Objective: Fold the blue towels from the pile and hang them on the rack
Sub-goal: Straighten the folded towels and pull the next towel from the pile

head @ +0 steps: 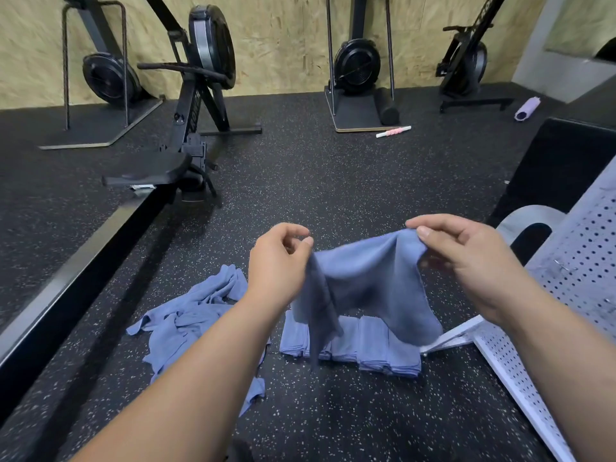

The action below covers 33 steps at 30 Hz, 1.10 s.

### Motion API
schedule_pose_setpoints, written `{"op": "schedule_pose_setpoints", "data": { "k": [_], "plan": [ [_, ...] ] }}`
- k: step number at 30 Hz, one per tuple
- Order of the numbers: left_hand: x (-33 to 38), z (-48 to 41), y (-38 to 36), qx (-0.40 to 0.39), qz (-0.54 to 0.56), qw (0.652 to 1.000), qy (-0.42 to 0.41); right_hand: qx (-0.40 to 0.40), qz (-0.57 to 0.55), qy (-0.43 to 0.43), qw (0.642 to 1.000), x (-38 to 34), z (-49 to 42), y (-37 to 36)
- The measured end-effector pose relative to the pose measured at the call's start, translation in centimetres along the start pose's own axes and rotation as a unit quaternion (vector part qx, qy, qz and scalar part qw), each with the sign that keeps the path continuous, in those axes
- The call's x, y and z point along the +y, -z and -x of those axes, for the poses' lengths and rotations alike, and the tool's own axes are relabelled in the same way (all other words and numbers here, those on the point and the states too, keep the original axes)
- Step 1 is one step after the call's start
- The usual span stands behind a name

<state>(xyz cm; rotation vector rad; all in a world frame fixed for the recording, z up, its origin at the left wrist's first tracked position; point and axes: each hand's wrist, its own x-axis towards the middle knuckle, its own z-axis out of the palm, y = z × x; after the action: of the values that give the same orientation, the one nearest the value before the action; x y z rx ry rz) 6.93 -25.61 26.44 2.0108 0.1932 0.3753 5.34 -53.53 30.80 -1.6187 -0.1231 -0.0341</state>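
Note:
I hold a blue towel [363,288] up in the air between both hands. My left hand [278,261] pinches its left top corner, and my right hand [466,258] pinches the right top corner. The cloth sags in the middle and hangs down. Below it on the speckled black floor lies a row of folded blue towels [373,348]. A loose pile of unfolded blue towels [190,315] lies to the left, partly behind my left forearm. A white perforated metal rack [520,368] stands at the right.
A rowing machine [186,135] and its long rail [66,275] run along the left. Two other fan machines [356,65] stand by the plywood wall. A black box [563,165] sits at the right. A pink-white roller [393,131] and a purple roller [526,108] lie on the floor.

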Motion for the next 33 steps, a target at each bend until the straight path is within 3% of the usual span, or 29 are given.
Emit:
{"op": "schedule_pose_setpoints", "data": {
  "k": [5,11,14,19,23,33],
  "plan": [
    [0.1,0.0,-0.2,-0.023,0.087,0.995,0.034,-0.024,-0.006,-0.017,1.0,0.1,0.1,0.4],
    [0.9,0.8,-0.4,-0.063,0.153,0.985,0.052,0.009,0.181,0.075,0.981,0.9,0.0,0.3],
    [1.4,1.5,-0.7,-0.092,0.176,0.978,0.056,-0.012,0.261,0.1,0.96,1.8,-0.2,0.2],
    [2.0,2.2,-1.0,-0.128,0.2,0.97,0.055,-0.109,0.162,0.084,0.977,1.4,0.4,-1.1],
    [2.5,2.6,-1.3,-0.151,0.23,0.961,0.039,-0.146,0.16,0.085,0.973,1.6,0.8,-2.2],
    [3.0,3.8,-1.6,-0.246,0.262,0.933,0.003,-0.089,0.145,0.044,0.984,2.8,0.5,-2.9]
  ]
}}
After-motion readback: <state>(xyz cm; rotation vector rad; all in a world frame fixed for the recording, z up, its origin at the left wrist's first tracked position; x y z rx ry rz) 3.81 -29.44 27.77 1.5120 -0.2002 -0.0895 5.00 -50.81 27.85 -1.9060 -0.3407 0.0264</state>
